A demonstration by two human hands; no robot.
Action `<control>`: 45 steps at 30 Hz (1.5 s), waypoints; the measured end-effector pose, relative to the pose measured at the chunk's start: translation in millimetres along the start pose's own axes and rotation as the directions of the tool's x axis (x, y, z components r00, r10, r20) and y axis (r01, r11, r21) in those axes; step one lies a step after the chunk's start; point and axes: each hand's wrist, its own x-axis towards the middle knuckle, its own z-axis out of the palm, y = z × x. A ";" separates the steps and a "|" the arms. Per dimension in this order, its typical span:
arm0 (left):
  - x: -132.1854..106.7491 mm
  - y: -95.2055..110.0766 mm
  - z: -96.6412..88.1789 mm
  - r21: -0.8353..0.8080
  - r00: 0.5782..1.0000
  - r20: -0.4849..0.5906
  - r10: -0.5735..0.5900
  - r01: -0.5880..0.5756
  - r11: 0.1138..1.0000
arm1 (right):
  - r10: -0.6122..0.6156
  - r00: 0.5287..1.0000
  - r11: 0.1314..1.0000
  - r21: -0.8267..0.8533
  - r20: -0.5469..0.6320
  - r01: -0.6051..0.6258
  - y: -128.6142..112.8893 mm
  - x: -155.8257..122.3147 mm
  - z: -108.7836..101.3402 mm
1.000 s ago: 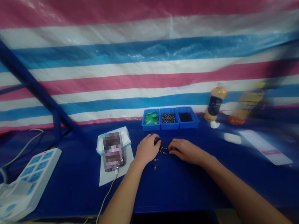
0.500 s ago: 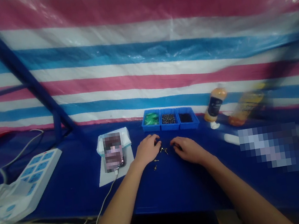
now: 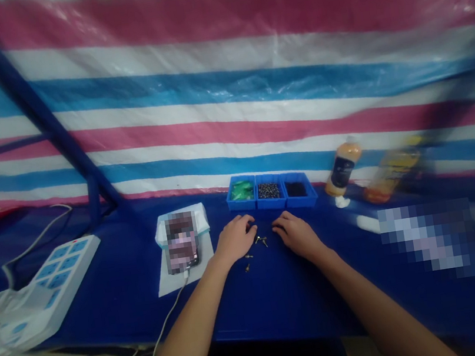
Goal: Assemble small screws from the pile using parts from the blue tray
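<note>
My left hand (image 3: 236,239) rests on the blue tabletop, its fingers loosely curved and a gap between thumb and forefinger. Beside its thumb lie several small brass-coloured metal pieces (image 3: 265,241), too small to name exactly. Two more of these, a brass piece (image 3: 248,256) and another brass piece (image 3: 247,268), lie nearer the front edge. Across from them, my right hand (image 3: 298,235) lies on the table with bent fingers slightly apart, and nothing shows in it. Behind the hands stand three joined blue bins, holding green packets (image 3: 242,190), small dark-and-silver parts (image 3: 268,190) and black parts (image 3: 295,188).
To the left, a phone (image 3: 181,243) on a cable rests on a tissue pack (image 3: 201,220) and white paper (image 3: 165,281). A power strip (image 3: 62,275) lies farther left. Two bottles, one orange (image 3: 343,168) and one yellowish (image 3: 392,170), stand back right near crumpled tissue (image 3: 341,201).
My right hand has uncurled a little, its fingers reaching slightly farther forward. My left hand and the brass pieces have stayed in place. The camera view has shifted slightly.
</note>
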 end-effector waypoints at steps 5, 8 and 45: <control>0.7 0.8 -0.8 0.004 1.000 0.004 -0.001 0.001 1.000 | -0.011 0.998 0.987 0.160 -0.064 0.021 6.9 0.5 -4.4; 1.0 0.7 -1.0 0.009 1.000 0.012 -0.005 0.005 1.000 | 0.007 0.997 0.955 0.296 -0.082 0.018 11.5 1.3 -5.3; 3.8 -9.7 -1.1 -0.058 1.000 -0.008 0.007 -0.008 0.998 | 0.023 0.999 0.914 0.405 -0.030 -0.008 -1.6 -5.4 -13.3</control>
